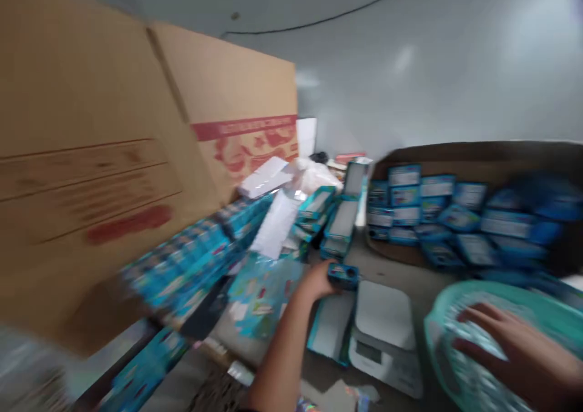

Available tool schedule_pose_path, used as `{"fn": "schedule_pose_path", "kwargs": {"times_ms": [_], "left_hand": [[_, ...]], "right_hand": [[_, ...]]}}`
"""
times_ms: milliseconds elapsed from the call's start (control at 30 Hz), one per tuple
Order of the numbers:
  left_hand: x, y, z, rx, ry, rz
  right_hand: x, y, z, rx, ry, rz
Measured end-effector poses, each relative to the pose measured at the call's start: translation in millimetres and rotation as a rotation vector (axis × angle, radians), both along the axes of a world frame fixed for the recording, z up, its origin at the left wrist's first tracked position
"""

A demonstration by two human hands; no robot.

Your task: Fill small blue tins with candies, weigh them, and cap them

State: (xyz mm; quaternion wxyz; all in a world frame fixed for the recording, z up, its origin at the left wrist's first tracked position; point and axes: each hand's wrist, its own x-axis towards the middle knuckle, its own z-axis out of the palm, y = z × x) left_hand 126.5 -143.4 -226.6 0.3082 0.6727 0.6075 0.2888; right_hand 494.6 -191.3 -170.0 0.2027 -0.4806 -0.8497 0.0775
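Note:
My left hand (320, 280) is closed around the end of a small blue printed box (343, 276) with a dark round spot on its end. Beneath it lies a long grey-topped box with blue edges (334, 321), beside a white digital scale (385, 318). My right hand (505, 342) reaches over a green plastic basin (437, 354), thumb and fingers apart. Small clear plastic pieces (473, 375), too blurred to name, fill the basin under that hand. Between its fingers I see nothing held.
A large cardboard carton (246, 90) stands at the left, with rows of blue boxes (186, 266) along its foot. At the right, an open brown carton (392, 248) holds several blue boxes. Flat blue printed sheets (264, 290) and stacked long boxes (341, 221) occupy the table's middle.

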Motion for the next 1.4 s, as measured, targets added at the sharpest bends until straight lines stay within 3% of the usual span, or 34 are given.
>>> {"fn": "schedule_pose_path", "kwargs": {"times_ms": [100, 233, 433, 600, 733, 933, 1067, 1233, 1400], "left_hand": [[-6, 13, -8.5, -0.027, -0.016, 0.007], [-6, 33, -24.1, -0.076, -0.005, 0.023], [-8, 32, -23.5, -0.080, 0.010, 0.002], [-12, 35, -11.1, -0.092, 0.110, -0.045], [-10, 34, -12.7, -0.123, 0.147, 0.081], [9, 28, -26.4, -0.068, -0.206, 0.137], [16, 25, -32.9, -0.108, -0.175, 0.179], [11, 28, -39.4, -0.120, -0.083, 0.133], [5, 29, -55.7, -0.076, 0.055, 0.102]], "right_hand": [[-6, -31, 23.5, -0.175, -0.158, -0.050], [-18, -52, 35.3, -0.206, -0.164, -0.080], [21, -52, 10.7, 0.107, 0.138, -0.182], [67, -49, 23.0, 0.286, 0.339, -0.322], [87, -55, 25.8, 0.342, 0.365, -0.338], [93, -54, 13.8, 0.176, 0.427, -0.202], [91, -53, 17.4, 0.096, 0.462, -0.229], [89, -52, 23.1, 0.034, 0.476, -0.313], [91, -49, 15.5, -0.069, 0.474, -0.405]]}}
